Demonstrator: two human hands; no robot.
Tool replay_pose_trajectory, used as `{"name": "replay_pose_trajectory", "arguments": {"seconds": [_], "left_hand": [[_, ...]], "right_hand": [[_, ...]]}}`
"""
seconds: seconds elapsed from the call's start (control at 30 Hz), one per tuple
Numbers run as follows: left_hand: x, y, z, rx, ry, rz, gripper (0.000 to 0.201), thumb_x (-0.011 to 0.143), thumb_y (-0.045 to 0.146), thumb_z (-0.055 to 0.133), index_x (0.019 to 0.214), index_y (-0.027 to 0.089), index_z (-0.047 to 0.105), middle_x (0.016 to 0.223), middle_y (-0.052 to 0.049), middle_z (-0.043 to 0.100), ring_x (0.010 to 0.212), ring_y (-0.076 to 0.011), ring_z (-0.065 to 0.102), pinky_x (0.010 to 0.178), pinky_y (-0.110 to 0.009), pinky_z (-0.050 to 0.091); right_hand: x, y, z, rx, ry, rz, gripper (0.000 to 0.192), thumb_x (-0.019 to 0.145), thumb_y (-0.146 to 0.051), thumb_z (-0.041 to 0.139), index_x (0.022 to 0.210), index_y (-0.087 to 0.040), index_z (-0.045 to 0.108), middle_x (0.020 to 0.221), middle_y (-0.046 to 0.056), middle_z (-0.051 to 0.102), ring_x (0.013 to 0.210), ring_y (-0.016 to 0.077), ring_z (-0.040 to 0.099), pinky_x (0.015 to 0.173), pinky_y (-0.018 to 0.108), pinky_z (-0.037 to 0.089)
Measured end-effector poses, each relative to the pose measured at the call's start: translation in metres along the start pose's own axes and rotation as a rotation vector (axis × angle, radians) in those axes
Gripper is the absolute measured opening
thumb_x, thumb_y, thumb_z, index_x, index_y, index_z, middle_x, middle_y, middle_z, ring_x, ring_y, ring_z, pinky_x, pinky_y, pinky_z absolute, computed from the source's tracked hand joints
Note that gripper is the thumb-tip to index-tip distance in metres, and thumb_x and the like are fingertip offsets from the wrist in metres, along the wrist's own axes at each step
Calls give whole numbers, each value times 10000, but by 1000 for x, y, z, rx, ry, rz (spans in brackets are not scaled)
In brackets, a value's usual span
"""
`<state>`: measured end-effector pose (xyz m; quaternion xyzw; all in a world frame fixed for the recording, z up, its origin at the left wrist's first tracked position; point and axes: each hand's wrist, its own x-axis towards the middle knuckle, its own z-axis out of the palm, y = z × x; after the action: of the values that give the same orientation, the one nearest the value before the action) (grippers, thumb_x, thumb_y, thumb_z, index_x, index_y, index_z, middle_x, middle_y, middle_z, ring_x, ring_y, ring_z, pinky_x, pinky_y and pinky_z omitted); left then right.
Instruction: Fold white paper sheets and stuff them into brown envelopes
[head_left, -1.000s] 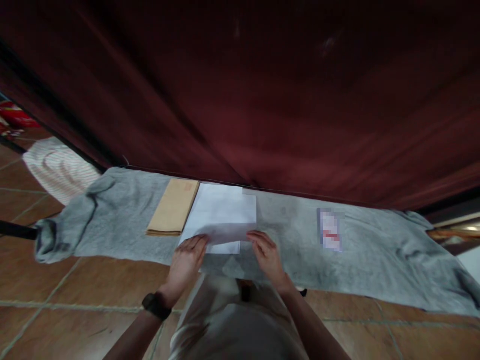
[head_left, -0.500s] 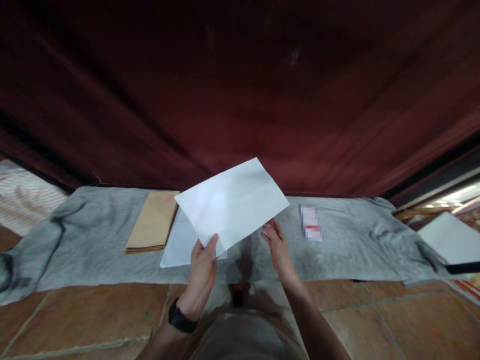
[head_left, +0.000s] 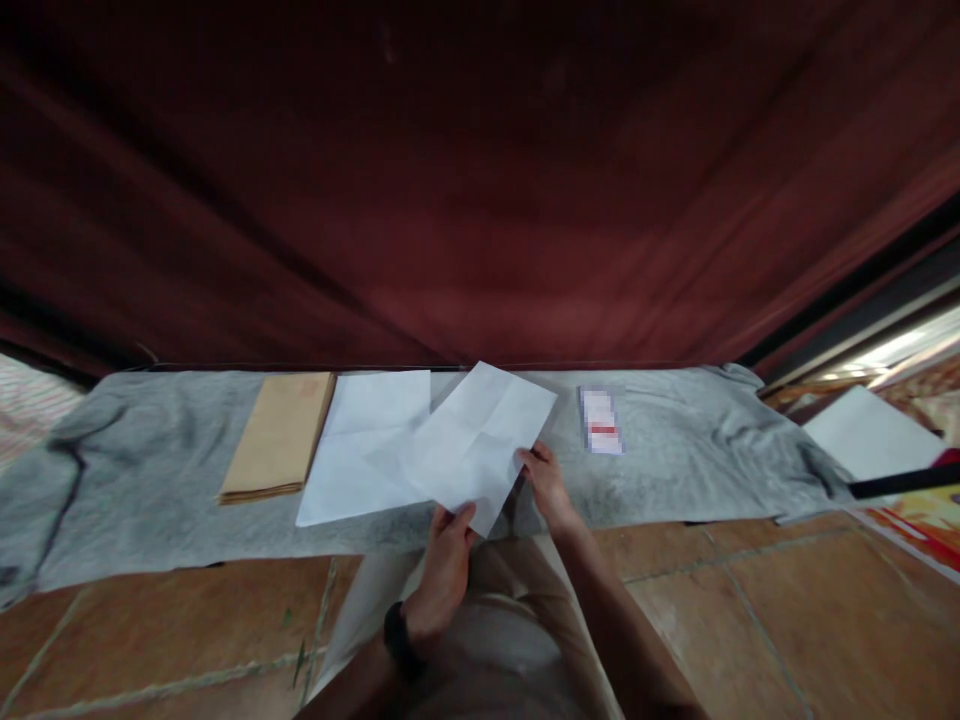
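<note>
A creased white sheet of paper (head_left: 484, 440) is held tilted between both hands. My left hand (head_left: 450, 560) pinches its near corner, thumb on top. At the right edge, my right hand (head_left: 544, 480) is closed on the same sheet, with some of its fingers hidden below the paper. Left of it, further white paper (head_left: 367, 440) with fold lines lies flat, partly covered by the held sheet. Beside that, a stack of brown envelopes (head_left: 274, 440) rests on the grey cloth (head_left: 165, 460).
To the right on the cloth lies a small blurred packet (head_left: 601, 420) with a red band. A dark red curtain (head_left: 480, 220) hangs behind. At the far right are a white sheet (head_left: 870, 430) and a black bar (head_left: 907, 482). Brown floor tiles (head_left: 187, 630) show in front.
The held sheet has turned and come lower and nearer, uncovering more of the flat white paper. My right hand has taken hold of its right edge; my left hand still grips it.
</note>
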<state>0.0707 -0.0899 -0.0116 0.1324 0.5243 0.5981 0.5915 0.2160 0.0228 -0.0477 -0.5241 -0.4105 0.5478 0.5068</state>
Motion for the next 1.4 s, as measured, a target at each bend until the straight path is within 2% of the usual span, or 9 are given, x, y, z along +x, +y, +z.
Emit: {"name": "replay_pose_trajectory", "arguments": {"seconds": [0.13,0.3,0.5,0.63,0.77,1.03,1.2,1.3,1.4], "left_hand": [[9,14,-25,-58,90,24,279,692,368,788,864,263,595,1020,-33,753,961,-224,724,856,-390,591],[26,32,-49,121,188,106,319,666,376,793,869,251,580,870,-10,719,801,-214,700,818,-418,562],[26,26,-31,249,51,51,246,649,344,768,790,235,598,752,-13,680,695,-197,649,678,-340,508],[18,23,-23,199,70,77,287,633,343,780,848,233,625,807,-16,695,730,-203,663,656,-324,515],[16,37,-24,131,4,-49,324,669,407,791,871,198,649,837,-47,724,783,-212,701,669,-303,520],[32,47,-28,24,178,-102,352,662,417,764,906,187,657,822,-17,722,655,-157,660,567,-272,512],[28,39,-31,219,151,19,471,570,307,842,1004,209,690,892,0,715,721,-149,663,569,-240,503],[30,38,-29,291,116,55,484,605,300,794,1067,220,674,788,13,692,675,-150,641,536,-229,482],[35,41,-28,391,87,79,568,627,289,752,1177,215,633,715,37,653,636,-142,606,529,-226,483]], "right_hand": [[14,1,-14,-53,-37,50,272,676,-381,621,866,-203,699,828,28,751,725,204,672,674,307,556],[39,-7,-26,-196,-32,-15,203,663,-341,581,800,-219,667,737,-12,704,713,189,637,689,291,532],[60,-16,-30,-280,-37,-39,146,655,-310,592,743,-206,644,657,-32,644,630,162,572,609,261,476],[60,-23,-34,-338,-106,-55,109,653,-291,612,693,-195,642,611,-46,619,614,150,558,590,240,451],[58,-26,-36,-385,-139,-72,88,666,-262,585,673,-192,638,597,-46,608,618,149,559,592,235,440],[64,-23,-37,-498,-117,-114,124,687,-214,513,686,-201,636,643,-20,630,672,179,592,657,271,457],[56,-13,-40,-563,-16,-154,296,772,-258,525,1007,-202,697,839,24,705,806,222,645,827,358,519],[40,0,-44,-620,94,-292,465,853,-272,509,1301,-200,611,1155,94,704,1029,249,657,977,424,515],[16,12,-54,-691,65,-429,470,923,-216,440,1369,-175,583,1307,139,635,1162,248,631,1045,432,508]]}}
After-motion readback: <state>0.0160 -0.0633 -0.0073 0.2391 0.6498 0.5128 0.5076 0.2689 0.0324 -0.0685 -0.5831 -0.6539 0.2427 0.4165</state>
